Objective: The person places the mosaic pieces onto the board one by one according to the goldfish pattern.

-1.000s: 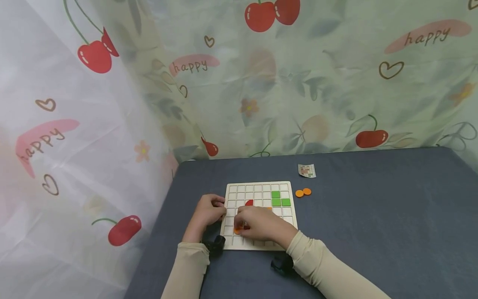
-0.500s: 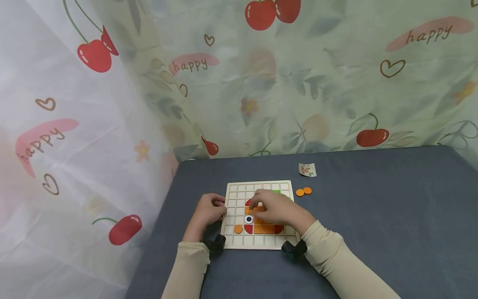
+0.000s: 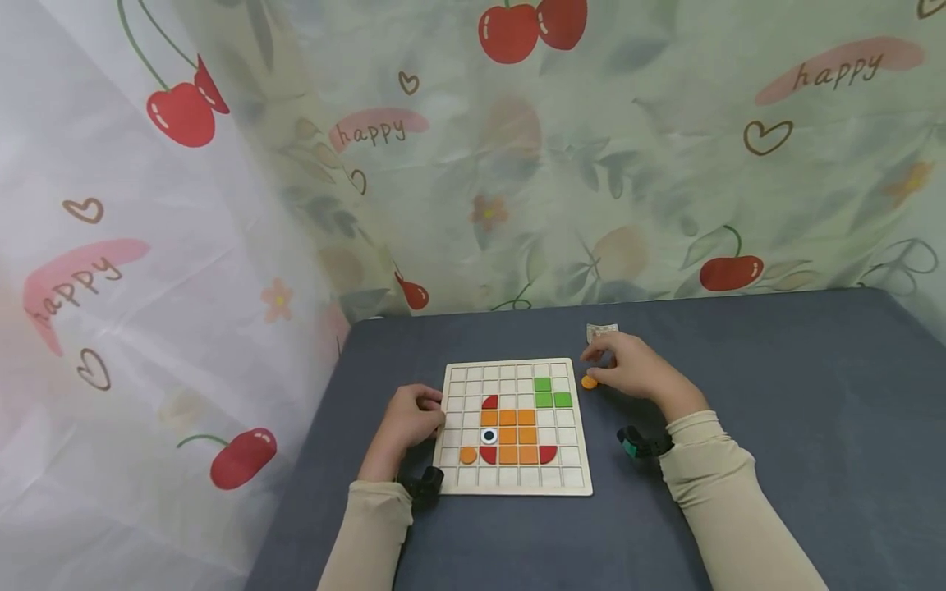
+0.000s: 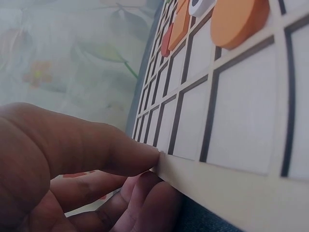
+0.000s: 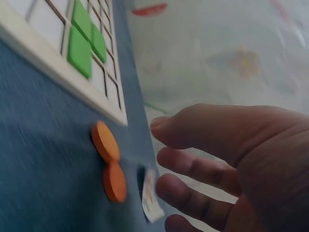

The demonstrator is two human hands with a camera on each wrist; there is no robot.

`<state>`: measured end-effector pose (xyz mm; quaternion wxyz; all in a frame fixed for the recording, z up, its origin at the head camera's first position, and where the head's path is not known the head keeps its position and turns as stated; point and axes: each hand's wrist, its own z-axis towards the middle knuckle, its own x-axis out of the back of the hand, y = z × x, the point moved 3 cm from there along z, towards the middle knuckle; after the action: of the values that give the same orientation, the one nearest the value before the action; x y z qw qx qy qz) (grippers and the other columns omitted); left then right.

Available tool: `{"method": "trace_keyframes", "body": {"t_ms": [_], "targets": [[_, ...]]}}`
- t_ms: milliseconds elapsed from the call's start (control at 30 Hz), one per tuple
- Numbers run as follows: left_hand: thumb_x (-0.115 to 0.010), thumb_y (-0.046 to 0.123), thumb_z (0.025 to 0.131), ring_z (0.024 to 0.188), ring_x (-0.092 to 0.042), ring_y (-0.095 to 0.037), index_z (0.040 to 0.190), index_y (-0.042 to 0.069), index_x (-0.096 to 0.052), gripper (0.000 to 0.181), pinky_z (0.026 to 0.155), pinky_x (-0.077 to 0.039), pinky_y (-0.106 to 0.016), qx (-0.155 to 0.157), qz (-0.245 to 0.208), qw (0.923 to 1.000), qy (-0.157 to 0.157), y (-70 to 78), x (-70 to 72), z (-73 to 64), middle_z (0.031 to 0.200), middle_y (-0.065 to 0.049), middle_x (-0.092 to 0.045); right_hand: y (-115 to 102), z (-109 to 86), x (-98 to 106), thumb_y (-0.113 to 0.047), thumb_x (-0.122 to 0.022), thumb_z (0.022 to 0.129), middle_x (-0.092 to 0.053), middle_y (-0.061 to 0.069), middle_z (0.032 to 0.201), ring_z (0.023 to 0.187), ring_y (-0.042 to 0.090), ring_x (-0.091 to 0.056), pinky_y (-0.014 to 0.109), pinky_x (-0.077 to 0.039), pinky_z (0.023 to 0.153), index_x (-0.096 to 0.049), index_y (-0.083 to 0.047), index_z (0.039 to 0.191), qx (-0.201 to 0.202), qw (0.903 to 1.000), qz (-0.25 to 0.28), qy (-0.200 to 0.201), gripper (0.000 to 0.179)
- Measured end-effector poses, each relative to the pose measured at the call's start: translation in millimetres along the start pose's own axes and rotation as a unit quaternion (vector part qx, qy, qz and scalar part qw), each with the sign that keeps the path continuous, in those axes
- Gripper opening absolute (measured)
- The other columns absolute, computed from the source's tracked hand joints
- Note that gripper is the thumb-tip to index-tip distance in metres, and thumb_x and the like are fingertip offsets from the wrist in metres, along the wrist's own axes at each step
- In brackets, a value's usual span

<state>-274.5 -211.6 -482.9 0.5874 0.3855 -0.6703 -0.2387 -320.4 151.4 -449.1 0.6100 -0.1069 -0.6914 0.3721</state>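
A pale square grid board [image 3: 473, 478] lies on the table, bearing orange squares [image 3: 507, 436], red rounded pieces [image 3: 548, 454], an eye piece [image 3: 489, 436] and several green squares [image 3: 544, 400]. One orange disc [image 3: 469, 455] sits in a cell at its lower left. My left hand [image 3: 406, 414] pinches the board's left edge, thumb on top and fingers curled beside it. Right of the board, my right hand [image 3: 628, 365] hovers with fingers spread at two loose orange discs [image 5: 105, 141]. In the right wrist view nothing lies between thumb and fingers.
A small printed card [image 5: 152, 197] lies behind the discs, partly covered by my right hand in the head view. Dark cloth covers the table [image 3: 798, 410]. A patterned curtain [image 3: 443, 222] hangs behind and to the left.
My right hand leaves the board's lower left, passes over its middle, and reaches the loose discs at right. The orange disc stays in its cell. My left hand keeps its place.
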Motion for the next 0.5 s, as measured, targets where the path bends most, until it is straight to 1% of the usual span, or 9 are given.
{"method": "trace_keyframes", "body": {"t_ms": [133, 267, 500], "targets": [[-0.071, 0.001, 0.087, 0.079, -0.067, -0.022, 0.121, 0.0, -0.072, 0.034, 0.066, -0.061, -0.033, 0.003, 0.001, 1.0, -0.001, -0.3, 0.0, 0.3, 0.103, -0.014, -0.069, 15, -2.4, 6, -0.008, -0.072, 0.097, -0.068, 0.022, 0.12, 0.079, 0.019, -0.06, 0.034, -0.052, 0.07, -0.073, 0.001, 0.125, -0.01, 0.9999, 0.012, 0.002, 0.029], [-0.071, 0.001, 0.086, 0.078, -0.067, -0.021, 0.121, 0.0, -0.072, 0.034, 0.067, -0.062, -0.034, -0.002, 0.0, 1.0, -0.002, 0.5, 0.0, -0.2, 0.102, -0.015, -0.069, 27, -2.3, 8, -0.009, -0.075, 0.095, -0.068, 0.022, 0.119, 0.081, 0.02, -0.061, 0.034, -0.052, 0.07, -0.074, 0.0, 0.123, -0.019, 0.9998, 0.007, -0.001, 0.029], [-0.069, -0.001, 0.086, 0.072, -0.065, -0.02, 0.121, 0.001, -0.071, 0.035, 0.061, -0.057, -0.03, -0.004, -0.019, 0.9998, -0.007, -1.6, -1.5, 0.3, 0.1, -0.013, -0.067, 37, -0.1, 5, -0.01, -0.078, 0.093, -0.07, 0.021, 0.119, 0.083, 0.021, -0.063, 0.035, -0.053, 0.072, -0.075, 0.0, 0.121, -0.029, 0.9993, 0.01, -0.019, 0.03]]}}
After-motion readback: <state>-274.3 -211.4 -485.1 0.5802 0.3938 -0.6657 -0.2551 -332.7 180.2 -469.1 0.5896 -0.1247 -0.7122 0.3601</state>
